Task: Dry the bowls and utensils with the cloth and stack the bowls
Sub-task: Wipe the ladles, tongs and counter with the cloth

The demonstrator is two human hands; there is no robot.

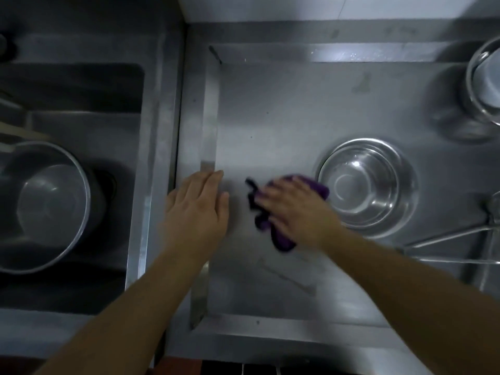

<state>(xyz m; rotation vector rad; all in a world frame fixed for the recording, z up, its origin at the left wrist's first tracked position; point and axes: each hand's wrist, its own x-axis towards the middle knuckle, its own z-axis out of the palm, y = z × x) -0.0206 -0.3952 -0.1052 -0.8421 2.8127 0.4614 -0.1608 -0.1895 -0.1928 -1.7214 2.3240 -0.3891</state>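
A purple cloth (281,236) lies on the steel drainboard (284,117), and my right hand (295,209) rests on top of it with the fingers spread flat. The hand is blurred. My left hand (197,209) lies flat, palm down, on the drainboard's left rim, fingers straight, holding nothing. A shiny steel bowl (365,185) stands upright just right of the cloth. Another steel bowl (484,82) sits tilted at the far right edge. A large steel bowl (46,207) sits in the dark sink (81,85) on the left. No utensil is plainly visible.
Thin metal rods of a rack (446,236) reach in from the lower right. A raised steel divider (159,158) separates the sink from the drainboard. A white tiled wall (270,6) runs along the back.
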